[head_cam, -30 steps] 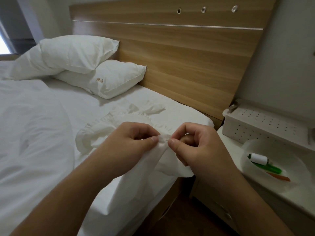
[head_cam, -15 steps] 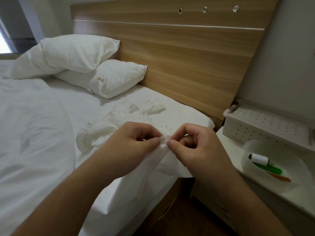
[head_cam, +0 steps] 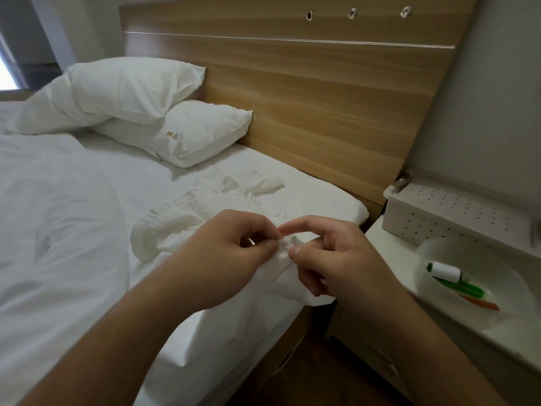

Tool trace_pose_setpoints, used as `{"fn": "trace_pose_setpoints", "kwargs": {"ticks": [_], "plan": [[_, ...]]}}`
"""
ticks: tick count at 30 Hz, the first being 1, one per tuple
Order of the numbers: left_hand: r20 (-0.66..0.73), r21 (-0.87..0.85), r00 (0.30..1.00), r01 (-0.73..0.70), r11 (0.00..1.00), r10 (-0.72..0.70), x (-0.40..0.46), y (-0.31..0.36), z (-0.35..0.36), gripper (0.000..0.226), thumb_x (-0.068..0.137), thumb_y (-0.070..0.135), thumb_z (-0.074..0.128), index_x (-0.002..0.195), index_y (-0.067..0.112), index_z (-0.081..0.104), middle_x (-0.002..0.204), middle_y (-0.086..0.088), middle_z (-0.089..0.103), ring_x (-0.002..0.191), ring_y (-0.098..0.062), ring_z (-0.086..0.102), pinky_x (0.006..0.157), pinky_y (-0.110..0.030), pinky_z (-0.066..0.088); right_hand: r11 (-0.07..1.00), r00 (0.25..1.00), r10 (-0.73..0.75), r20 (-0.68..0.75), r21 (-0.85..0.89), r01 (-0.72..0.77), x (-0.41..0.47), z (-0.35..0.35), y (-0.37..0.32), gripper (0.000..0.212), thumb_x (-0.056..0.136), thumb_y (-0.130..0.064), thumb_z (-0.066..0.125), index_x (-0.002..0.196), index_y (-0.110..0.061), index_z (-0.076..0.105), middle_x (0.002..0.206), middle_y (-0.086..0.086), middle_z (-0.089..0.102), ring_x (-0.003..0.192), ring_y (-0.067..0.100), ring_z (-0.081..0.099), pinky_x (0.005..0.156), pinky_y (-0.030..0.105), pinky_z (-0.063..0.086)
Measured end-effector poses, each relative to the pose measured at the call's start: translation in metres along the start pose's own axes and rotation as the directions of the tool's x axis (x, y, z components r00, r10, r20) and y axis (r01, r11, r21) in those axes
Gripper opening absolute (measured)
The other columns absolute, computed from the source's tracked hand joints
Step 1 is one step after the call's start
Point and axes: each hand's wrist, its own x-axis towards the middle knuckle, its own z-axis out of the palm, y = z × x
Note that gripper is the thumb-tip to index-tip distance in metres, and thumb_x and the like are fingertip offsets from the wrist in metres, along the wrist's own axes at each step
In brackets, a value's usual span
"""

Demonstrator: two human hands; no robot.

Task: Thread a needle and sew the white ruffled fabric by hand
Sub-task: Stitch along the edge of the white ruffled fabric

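left hand (head_cam: 234, 253) pinches a gathered fold of the white fabric (head_cam: 187, 227) between thumb and forefinger. right hand (head_cam: 328, 259) sits just beside it, thumb and forefinger closing on a thin needle (head_cam: 285, 246) poking out of the fold, other fingers curled. the needle's long axis seems to run left-right toward the right hand, so that hand probably pulls. rest of the fabric trails over the bed (head_cam: 73, 230) edge. bowl (head_cam: 439, 300) with thread spool (head_cam: 445, 272) sits well apart on the right, nothing blocks.
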Motion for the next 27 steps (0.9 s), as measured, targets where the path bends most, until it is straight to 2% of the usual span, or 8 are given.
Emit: {"fn": "trace_pose_setpoints", "kwargs": {"ticks": [3,8,12,15,18,21,24,27], "plan": [[-0.008,0.056,1.000,-0.014,0.998,0.014,0.001,-0.002,0.000,0.022,0.103,0.021,0.066,0.090,0.034,0.080,0.083,0.010,0.075,0.078,-0.017,0.071,0.077,-0.046,0.061,1.000,1.000,0.006,-0.011,-0.014,-0.006,0.000,0.000,0.000,0.014,0.101,-0.010,0.059,0.105,-0.019,0.069,0.051,0.006,0.059,0.044,0.008,0.049,0.049,0.017,0.040],[-0.019,0.174,1.000,0.000,0.985,0.003,0.000,0.002,0.000,0.019,0.102,0.027,0.064,0.094,0.036,0.079,0.083,0.022,0.073,0.083,-0.003,0.070,0.073,-0.023,0.052,0.994,0.999,-0.006,-0.034,-0.105,0.002,0.000,0.002,0.002,0.009,0.102,-0.017,0.058,0.096,-0.017,0.065,0.052,0.005,0.062,0.043,0.004,0.051,0.049,0.015,0.041],[-0.050,0.275,0.999,0.012,0.961,0.002,-0.002,0.005,0.001,0.017,0.102,0.030,0.063,0.097,0.037,0.079,0.082,0.022,0.072,0.084,0.003,0.066,0.071,-0.016,0.048,0.984,0.998,-0.026,-0.057,-0.175,0.016,0.001,0.005,0.004,0.012,0.102,-0.020,0.058,0.092,-0.017,0.063,0.054,0.004,0.066,0.047,0.006,0.056,0.053,0.021,0.048],[-0.067,0.320,0.998,0.028,0.947,-0.006,-0.003,0.010,0.002,0.016,0.102,0.033,0.062,0.098,0.036,0.078,0.081,0.021,0.071,0.082,0.001,0.066,0.066,-0.010,0.043,0.977,0.996,-0.045,-0.078,-0.210,0.028,0.001,0.006,0.005,0.012,0.102,-0.021,0.059,0.091,-0.019,0.063,0.057,0.006,0.067,0.050,0.009,0.059,0.060,0.031,0.055],[-0.077,0.329,0.997,0.043,0.943,-0.019,-0.003,0.014,0.003,0.016,0.102,0.034,0.062,0.099,0.035,0.078,0.083,0.021,0.070,0.080,-0.001,0.066,0.065,-0.009,0.042,0.970,0.994,-0.056,-0.095,-0.242,0.031,0.001,0.007,0.007,0.012,0.101,-0.023,0.060,0.090,-0.021,0.063,0.059,0.008,0.067,0.051,0.011,0.059,0.065,0.039,0.056],[-0.104,0.305,0.994,0.069,0.950,-0.039,-0.003,0.013,0.002,0.015,0.102,0.035,0.063,0.096,0.035,0.077,0.080,0.020,0.069,0.080,0.002,0.065,0.064,-0.010,0.041,0.964,0.991,-0.063,-0.117,-0.264,0.030,0.003,0.007,0.009,0.012,0.101,-0.025,0.061,0.090,-0.022,0.064,0.061,0.008,0.067,0.054,0.013,0.060,0.065,0.041,0.058],[-0.117,0.309,0.992,0.082,0.948,-0.048,-0.004,0.014,0.002,0.015,0.101,0.036,0.064,0.092,0.035,0.075,0.077,0.020,0.068,0.080,0.004,0.064,0.059,-0.009,0.040,0.965,0.988,-0.059,-0.140,-0.261,0.021,0.004,0.008,0.010,0.013,0.099,-0.023,0.062,0.086,-0.023,0.065,0.061,0.011,0.065,0.056,0.021,0.058,0.063,0.044,0.055],[-0.122,0.337,0.992,0.085,0.938,-0.046,-0.005,0.017,0.003,0.014,0.102,0.036,0.065,0.091,0.035,0.074,0.079,0.019,0.069,0.078,-0.001,0.065,0.061,-0.010,0.039,0.968,0.985,-0.058,-0.162,-0.251,0.016,0.004,0.010,0.011,0.014,0.098,-0.021,0.063,0.084,-0.022,0.065,0.060,0.014,0.064,0.059,0.031,0.059,0.062,0.045,0.054]]}}
